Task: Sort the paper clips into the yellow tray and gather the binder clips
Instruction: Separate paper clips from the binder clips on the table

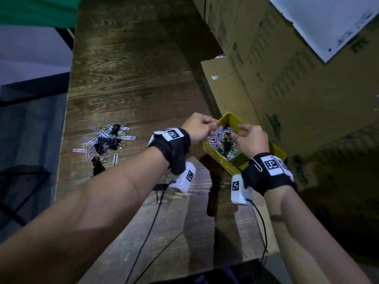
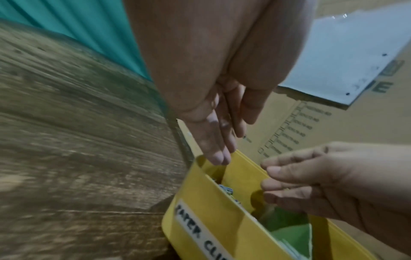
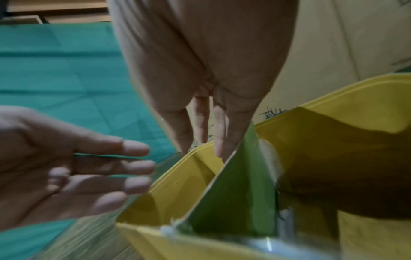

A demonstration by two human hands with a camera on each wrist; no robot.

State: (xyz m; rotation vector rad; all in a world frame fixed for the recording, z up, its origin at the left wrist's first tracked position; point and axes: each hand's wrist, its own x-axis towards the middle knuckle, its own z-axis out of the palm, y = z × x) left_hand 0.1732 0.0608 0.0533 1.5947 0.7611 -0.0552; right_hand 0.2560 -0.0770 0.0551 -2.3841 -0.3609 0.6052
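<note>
The yellow tray [image 1: 217, 155], labelled for paper clips [image 2: 201, 198], sits at the table's right side and holds a heap of paper clips [image 1: 220, 138] and a green card [image 3: 240, 186]. Both hands hover over it. My left hand [image 1: 211, 126] is above the tray's left rim, its fingers [image 2: 219, 154] straight and holding nothing. My right hand [image 1: 241, 131] hangs over the tray's middle, its fingers [image 3: 219, 140] relaxed and pointing down, with nothing seen in them. On the table to the left lies a mixed pile of paper clips and black binder clips [image 1: 104, 140].
Two loose binder clips [image 1: 219, 184] [image 1: 161, 187] lie near the table's front, under my wrists. Cardboard boxes [image 1: 287, 83] stand tight against the tray's right and far sides. One paper clip [image 1: 257, 165] clings to my right wrist strap. The table's left edge [image 1: 65, 124] runs beside the pile.
</note>
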